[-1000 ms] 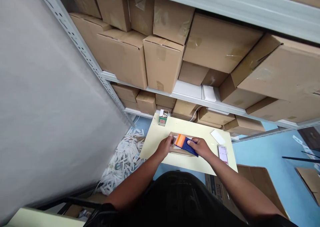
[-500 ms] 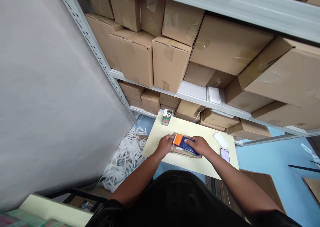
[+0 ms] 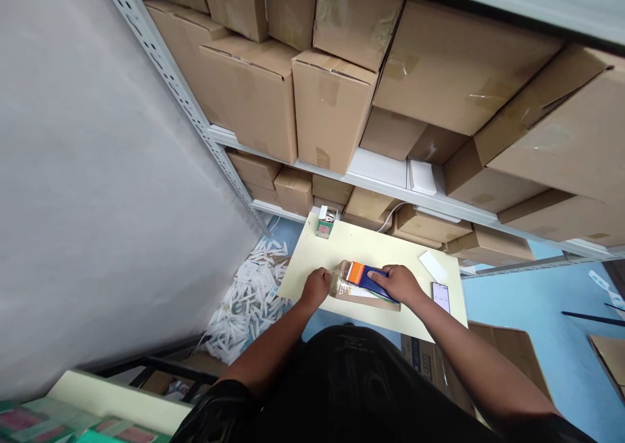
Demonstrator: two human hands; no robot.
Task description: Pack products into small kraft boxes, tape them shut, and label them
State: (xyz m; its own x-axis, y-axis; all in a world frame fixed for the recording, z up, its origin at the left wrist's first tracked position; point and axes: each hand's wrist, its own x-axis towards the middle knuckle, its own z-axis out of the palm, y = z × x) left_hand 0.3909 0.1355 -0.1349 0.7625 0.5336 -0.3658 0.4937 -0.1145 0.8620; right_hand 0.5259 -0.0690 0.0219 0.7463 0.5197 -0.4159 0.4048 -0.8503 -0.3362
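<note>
My right hand (image 3: 399, 283) is wrapped round a blue and orange tape dispenser (image 3: 358, 273), its toothed orange end pointing left. Clear packing tape (image 3: 338, 280) stretches from that end to my left hand (image 3: 316, 286), whose closed fingers pinch the tape's free end. Under the dispenser lies a flat brown cardboard box (image 3: 388, 304), with a white label partly showing. Hands and dispenser cover much of the box.
The pale yellow table (image 3: 307, 254) holds a small green box (image 3: 325, 222) at the back left. A phone (image 3: 440, 296) and a white card (image 3: 432, 266) lie right. Shelves of cardboard boxes (image 3: 332, 111) rise behind. White scraps (image 3: 249, 300) pile on the floor, left.
My left hand has moved left, away from the dispenser, and a length of clear tape now spans the gap. The dispenser has shifted slightly right in my right hand's grip.
</note>
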